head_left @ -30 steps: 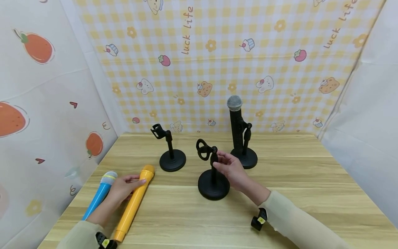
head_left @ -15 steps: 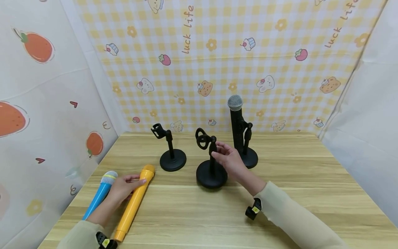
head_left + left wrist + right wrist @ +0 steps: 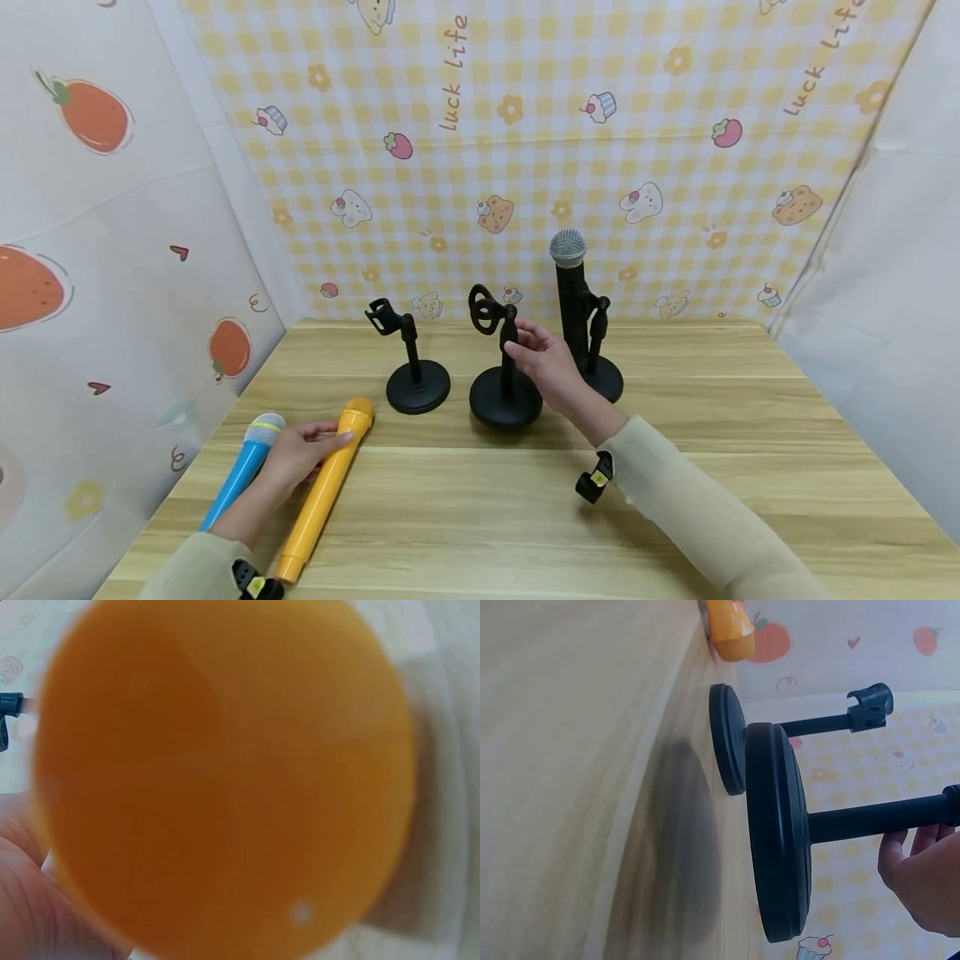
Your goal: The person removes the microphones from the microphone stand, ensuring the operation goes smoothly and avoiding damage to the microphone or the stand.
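My right hand (image 3: 553,367) grips the post of a black microphone stand (image 3: 506,398) with a ring-shaped clip on top. In the right wrist view that stand's round base (image 3: 776,832) hangs off the tabletop, its shadow beside it. My left hand (image 3: 300,454) holds a yellow microphone (image 3: 322,492), which lies slanted at the table's left side. The microphone's orange end (image 3: 225,780) fills most of the left wrist view and hides the fingers there. Just left of that hand lies a blue microphone (image 3: 242,477) with a silver head, partly covered by the forearm.
A second black stand (image 3: 417,386) with an open clip stands left of the held one. Behind my right hand, a black microphone (image 3: 572,308) with a silver head leans upright in another stand (image 3: 603,382). Patterned cloth (image 3: 480,167) walls off the wooden table's (image 3: 465,525) back.
My right hand has carried the ring-clip stand away from me toward the back of the table, slightly left. The left hand and the yellow microphone have stayed put.
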Demonstrator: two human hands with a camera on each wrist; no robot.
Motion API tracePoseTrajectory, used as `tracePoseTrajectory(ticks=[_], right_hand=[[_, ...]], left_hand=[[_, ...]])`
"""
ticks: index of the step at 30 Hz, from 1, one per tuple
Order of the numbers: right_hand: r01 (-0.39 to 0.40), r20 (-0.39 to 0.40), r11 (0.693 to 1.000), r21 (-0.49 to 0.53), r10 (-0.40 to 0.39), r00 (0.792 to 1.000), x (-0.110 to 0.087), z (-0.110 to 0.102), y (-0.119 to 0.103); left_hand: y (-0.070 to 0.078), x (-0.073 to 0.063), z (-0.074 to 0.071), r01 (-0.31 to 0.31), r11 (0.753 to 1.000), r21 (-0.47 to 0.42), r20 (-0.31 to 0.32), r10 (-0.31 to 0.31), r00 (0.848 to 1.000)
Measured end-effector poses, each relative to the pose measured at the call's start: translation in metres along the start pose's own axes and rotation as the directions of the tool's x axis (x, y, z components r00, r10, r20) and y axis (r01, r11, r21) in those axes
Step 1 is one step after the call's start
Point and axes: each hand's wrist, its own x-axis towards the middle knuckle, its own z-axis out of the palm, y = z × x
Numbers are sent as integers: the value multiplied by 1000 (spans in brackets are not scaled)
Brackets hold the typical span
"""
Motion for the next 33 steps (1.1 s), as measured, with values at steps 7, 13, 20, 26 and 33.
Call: tracePoseTrajectory(ticks=[7, 13, 20, 26, 33], right_hand=[[-8, -10, 999, 32, 8, 1000, 13, 3, 0], [1, -10, 999, 54, -1, 1000, 24, 5, -2], [-7, -30, 997, 72, 9, 999, 34, 7, -3], [5, -41, 993, 114, -1, 999, 44, 7, -4], [3, -81, 992, 126, 7, 997, 56, 4, 1]], left_hand=[[0, -1, -1, -4, 1000, -7, 5, 4, 1000], [-3, -1, -3, -15, 1000, -25, 10, 15, 1000], [-3, -2, -3, -10, 1000, -25, 10, 11, 1000], [-4, -1, -4, -14, 1000, -22, 3, 14, 1000], [-6, 1, -3, -1, 999, -43, 6, 1, 1000]])
